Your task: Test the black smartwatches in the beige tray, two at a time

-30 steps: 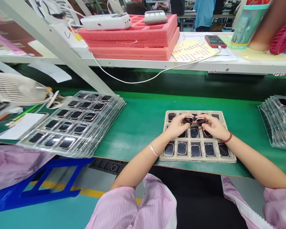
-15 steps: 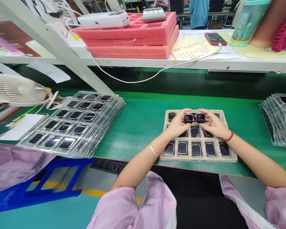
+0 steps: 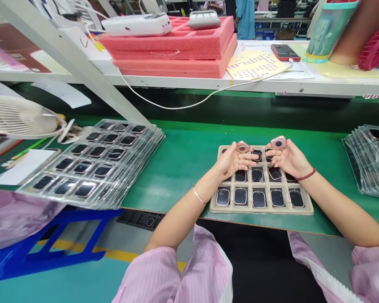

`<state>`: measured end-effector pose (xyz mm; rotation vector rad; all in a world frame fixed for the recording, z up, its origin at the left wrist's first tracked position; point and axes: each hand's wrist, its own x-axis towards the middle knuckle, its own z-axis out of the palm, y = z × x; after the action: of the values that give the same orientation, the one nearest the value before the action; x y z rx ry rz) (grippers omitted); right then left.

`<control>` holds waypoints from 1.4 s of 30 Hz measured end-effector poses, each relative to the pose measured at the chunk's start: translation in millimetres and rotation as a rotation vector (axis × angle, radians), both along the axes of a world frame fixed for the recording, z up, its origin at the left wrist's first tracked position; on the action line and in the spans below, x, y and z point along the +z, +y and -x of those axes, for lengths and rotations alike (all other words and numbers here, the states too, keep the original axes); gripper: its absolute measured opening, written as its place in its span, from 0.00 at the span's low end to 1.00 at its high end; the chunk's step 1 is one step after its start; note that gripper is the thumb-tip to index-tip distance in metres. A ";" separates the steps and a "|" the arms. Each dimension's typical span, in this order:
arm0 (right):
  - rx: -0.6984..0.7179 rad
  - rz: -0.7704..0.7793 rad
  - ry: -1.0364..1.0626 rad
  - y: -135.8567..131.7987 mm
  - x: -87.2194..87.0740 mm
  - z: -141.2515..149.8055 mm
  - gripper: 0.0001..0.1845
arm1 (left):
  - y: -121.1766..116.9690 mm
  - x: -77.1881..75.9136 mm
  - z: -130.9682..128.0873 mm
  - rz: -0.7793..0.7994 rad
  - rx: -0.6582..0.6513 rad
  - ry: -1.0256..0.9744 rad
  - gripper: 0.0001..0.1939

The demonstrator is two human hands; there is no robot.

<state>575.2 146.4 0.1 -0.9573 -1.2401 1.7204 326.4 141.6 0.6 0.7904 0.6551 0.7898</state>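
Note:
A beige tray (image 3: 305,208) lies on the green bench in front of me, its pockets filled with several small black-screened watch bodies (image 3: 240,195). My left hand (image 3: 232,162) is closed on one pink watch body (image 3: 242,147), turned so its round-sensored back faces up. My right hand (image 3: 287,159) grips a second pink watch body (image 3: 278,142) the same way. Both hands hover over the tray's far rows, a little apart.
A stack of clear plastic trays (image 3: 94,162) with more watch bodies sits at the left, another stack (image 3: 371,158) at the right edge. A white fan (image 3: 22,115) stands far left. Pink foam trays (image 3: 177,42), a phone (image 3: 284,51) and papers are on the shelf behind.
Both hands have lifted slightly, moved apart and turned the two watch bodies over, from black screens up to pink backs up.

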 end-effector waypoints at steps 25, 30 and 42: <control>-0.039 -0.479 -0.344 -24.6 -7.1 20.1 0.20 | -17.4 -6.2 -13.8 -0.516 0.086 0.328 0.28; -0.036 -0.491 -0.347 -24.4 -7.1 20.3 0.18 | -15.7 -8.7 -13.8 -0.508 0.099 0.333 0.26; -0.022 -0.502 -0.370 -24.8 -8.0 20.0 0.17 | -15.4 -9.4 -13.3 -0.506 0.085 0.306 0.22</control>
<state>555.2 121.6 -8.0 -0.9930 -1.7843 1.1498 339.7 126.1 -8.8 1.3703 0.7755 0.9361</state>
